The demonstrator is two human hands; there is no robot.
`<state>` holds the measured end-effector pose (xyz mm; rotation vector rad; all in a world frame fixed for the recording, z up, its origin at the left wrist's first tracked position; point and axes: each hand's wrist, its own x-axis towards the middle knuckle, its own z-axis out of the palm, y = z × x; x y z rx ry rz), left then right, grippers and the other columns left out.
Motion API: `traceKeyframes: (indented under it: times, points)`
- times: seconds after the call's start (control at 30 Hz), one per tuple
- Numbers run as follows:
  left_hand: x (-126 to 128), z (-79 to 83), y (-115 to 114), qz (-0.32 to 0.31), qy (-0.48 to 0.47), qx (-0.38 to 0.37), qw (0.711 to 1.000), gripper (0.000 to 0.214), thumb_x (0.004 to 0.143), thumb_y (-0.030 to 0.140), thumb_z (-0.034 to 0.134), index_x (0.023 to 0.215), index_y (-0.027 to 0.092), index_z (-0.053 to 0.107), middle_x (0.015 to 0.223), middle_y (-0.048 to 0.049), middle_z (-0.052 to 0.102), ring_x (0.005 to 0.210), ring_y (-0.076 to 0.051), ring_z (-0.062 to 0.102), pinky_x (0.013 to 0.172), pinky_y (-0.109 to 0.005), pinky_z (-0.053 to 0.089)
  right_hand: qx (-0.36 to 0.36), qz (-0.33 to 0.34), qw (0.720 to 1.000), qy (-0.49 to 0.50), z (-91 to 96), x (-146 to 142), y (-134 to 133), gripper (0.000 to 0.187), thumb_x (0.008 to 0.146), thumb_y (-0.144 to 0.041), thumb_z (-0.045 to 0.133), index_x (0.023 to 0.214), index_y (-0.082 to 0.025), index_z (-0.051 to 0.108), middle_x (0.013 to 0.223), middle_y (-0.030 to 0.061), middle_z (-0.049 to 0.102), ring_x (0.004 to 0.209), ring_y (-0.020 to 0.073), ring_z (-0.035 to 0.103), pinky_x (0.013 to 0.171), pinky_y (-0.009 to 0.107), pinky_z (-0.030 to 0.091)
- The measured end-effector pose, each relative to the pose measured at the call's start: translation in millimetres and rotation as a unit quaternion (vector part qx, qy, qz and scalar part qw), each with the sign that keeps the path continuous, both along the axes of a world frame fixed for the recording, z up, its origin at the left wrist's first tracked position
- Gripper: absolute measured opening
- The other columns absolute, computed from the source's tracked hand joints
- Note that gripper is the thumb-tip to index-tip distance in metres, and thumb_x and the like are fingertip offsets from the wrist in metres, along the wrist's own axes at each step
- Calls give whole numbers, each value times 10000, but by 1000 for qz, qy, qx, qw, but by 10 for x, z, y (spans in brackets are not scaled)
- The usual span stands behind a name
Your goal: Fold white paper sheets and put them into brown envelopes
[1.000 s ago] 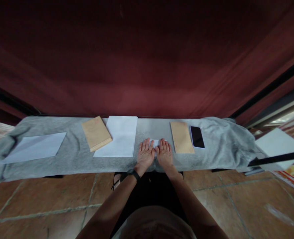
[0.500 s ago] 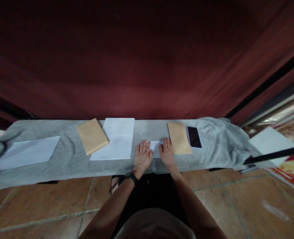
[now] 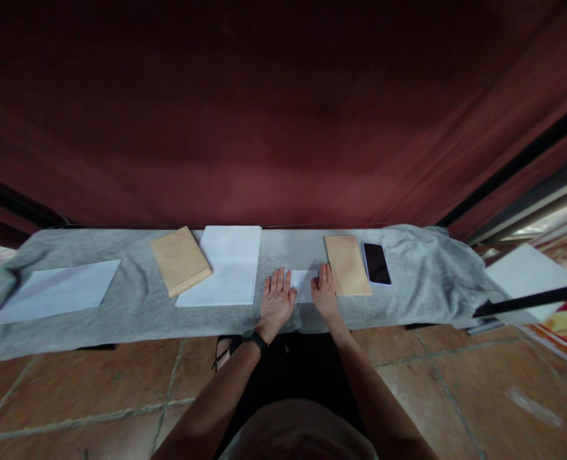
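A small folded white paper [image 3: 304, 285] lies flat on the grey cloth, between my two hands. My left hand [image 3: 278, 301], with a dark watch on its wrist, rests spread and flat on the paper's left end. At the paper's right end lies my right hand [image 3: 324, 291], palm down with its fingers stretched out. Just beyond that hand is a brown envelope [image 3: 350, 265]. Neither hand grips anything. Parts of the paper are hidden beneath both hands.
Left of my hands lies a stack of white sheets [image 3: 233, 268], with a stack of brown envelopes [image 3: 181, 259] overlapping it. Another white sheet [image 3: 57, 292] is farther left. A phone [image 3: 376, 263] sits at right. A dark red curtain [image 3: 283, 128] hangs behind the grey cloth [image 3: 139, 319].
My right hand has slid slightly to the right along the paper, uncovering more of it. My left hand stays on the left end. The view has shifted slightly.
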<state>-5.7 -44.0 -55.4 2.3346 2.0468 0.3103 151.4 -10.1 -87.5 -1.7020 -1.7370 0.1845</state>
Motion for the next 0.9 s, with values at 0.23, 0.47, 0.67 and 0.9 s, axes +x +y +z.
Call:
traceKeyframes:
  times: [0.23,0.47,0.67,0.9]
  points:
    - [-11,38,1,-7,-9,-14,1000,559,987,296,374,1541,228,358,1641,-86,259,1518,-269,221,1229,-500,186,-43,125,983,-124,213,-159,-205,513,1015,-296,350,1489,-121,439,1546,140,438,1450,263,358,1186,500,283]
    - [-11,44,8,-4,-5,-25,1000,556,986,285,367,1539,233,362,1645,-79,253,1520,-260,214,1230,-494,188,-66,112,978,-166,241,-244,-280,528,1033,-328,333,1494,-90,427,1560,164,401,1454,289,353,1184,488,247]
    - [-6,25,18,19,1,-22,1000,581,999,303,310,1536,80,333,1627,-143,272,1519,-254,215,1240,-461,171,-50,72,981,-172,195,-183,-315,578,1038,-361,334,1510,-29,367,1558,210,386,1457,299,340,1180,495,260]
    - [-48,0,9,43,4,-6,999,598,998,310,300,1525,28,327,1613,-167,288,1519,-256,214,1240,-460,180,-36,19,985,-169,174,-156,-359,608,1046,-390,315,1508,4,354,1543,247,391,1437,324,365,1153,503,299]
